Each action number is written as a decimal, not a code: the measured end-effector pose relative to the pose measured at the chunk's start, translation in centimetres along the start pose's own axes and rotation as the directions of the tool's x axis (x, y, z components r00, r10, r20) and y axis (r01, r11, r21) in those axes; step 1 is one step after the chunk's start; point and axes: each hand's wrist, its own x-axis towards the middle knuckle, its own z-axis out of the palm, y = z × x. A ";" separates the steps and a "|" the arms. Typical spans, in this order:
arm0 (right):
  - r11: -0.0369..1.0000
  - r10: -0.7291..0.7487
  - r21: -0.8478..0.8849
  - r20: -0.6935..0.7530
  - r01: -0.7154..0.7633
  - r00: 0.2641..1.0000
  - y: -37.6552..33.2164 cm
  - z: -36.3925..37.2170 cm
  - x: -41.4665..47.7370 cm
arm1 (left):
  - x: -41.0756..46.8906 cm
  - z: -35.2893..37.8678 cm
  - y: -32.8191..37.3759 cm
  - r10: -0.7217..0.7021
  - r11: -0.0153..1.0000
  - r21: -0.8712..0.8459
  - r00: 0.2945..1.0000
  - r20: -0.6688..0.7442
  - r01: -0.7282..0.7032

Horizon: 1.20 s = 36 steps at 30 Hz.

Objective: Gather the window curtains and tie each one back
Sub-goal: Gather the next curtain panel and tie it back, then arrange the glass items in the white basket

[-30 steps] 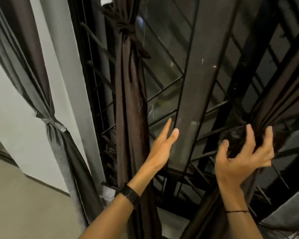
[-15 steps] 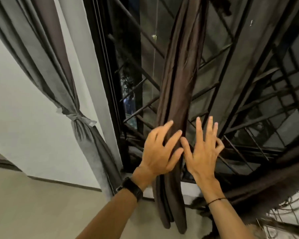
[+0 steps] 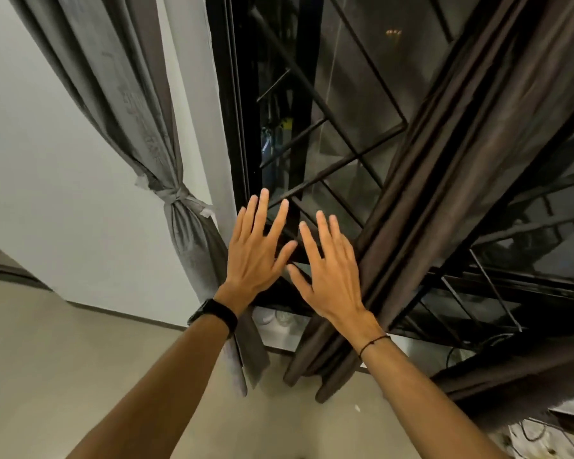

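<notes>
A grey curtain (image 3: 136,104) hangs at the left, gathered and knotted by a grey tie (image 3: 174,197). A dark brown curtain (image 3: 444,180) runs in a gathered bunch from the top right down to the floor at centre. My left hand (image 3: 256,256) is raised with straight, spread fingers in front of the black window frame, between the two curtains, holding nothing. My right hand (image 3: 328,273) is also flat with spread fingers, its outer edge against the left side of the brown curtain.
Behind the hands is a dark window (image 3: 355,104) with a black metal grille. A white wall (image 3: 47,193) fills the left. Beige floor (image 3: 80,342) lies below. More dark curtain fabric (image 3: 517,376) and cables lie at the lower right.
The view has swung right to left. My right hand let go of the right-hand fabric and came to the brown curtain. Both hands now sit left of that curtain, fingers spread.
</notes>
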 end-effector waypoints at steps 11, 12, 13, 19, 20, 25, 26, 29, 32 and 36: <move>0.981 0.194 -0.100 0.395 -0.167 0.898 2.8 15.0 -4.1 | -9.1 12.2 -5.4 -0.232 0.934 -0.140 0.855 0.463 0.329; 0.977 0.211 -0.102 0.420 -0.185 0.883 2.9 15.6 -4.7 | -10.3 13.1 -5.7 -0.281 0.895 -0.164 0.811 0.514 0.414; 0.973 0.232 -0.108 0.448 -0.205 0.864 3.1 16.2 -5.3 | -11.3 14.3 -5.9 -0.321 0.855 -0.178 0.767 0.555 0.487; 0.931 0.365 -0.208 0.548 -0.300 0.753 4.1 18.7 -6.9 | -11.7 20.6 -6.7 -0.177 0.948 -0.075 0.712 0.680 0.308; 0.923 0.384 -0.218 0.569 -0.317 0.728 3.9 19.3 -7.2 | -11.3 21.3 -6.6 -0.122 0.979 -0.033 0.714 0.689 0.199; 0.921 0.384 -0.228 0.670 -0.316 0.636 4.1 22.5 -8.4 | -10.1 24.2 -5.5 -0.035 0.999 0.039 0.680 0.733 0.010; 0.928 0.367 -0.227 0.689 -0.295 0.625 4.4 23.2 -8.5 | -10.0 24.9 -5.2 -0.034 0.999 0.047 0.675 0.737 0.000; 0.957 0.287 -0.193 0.742 -0.217 0.606 5.8 25.8 -9.5 | -10.6 27.4 -4.7 -0.129 0.992 0.100 0.642 0.756 0.081; 0.975 0.221 -0.175 0.769 -0.135 0.600 7.6 28.9 -10.7 | -12.5 30.3 -3.8 -0.308 0.950 0.219 0.573 0.760 0.221; 0.986 0.168 -0.147 0.815 -0.082 0.555 10.4 33.3 -12.8 | -14.8 34.2 -2.3 -0.411 0.884 0.235 0.431 0.803 0.405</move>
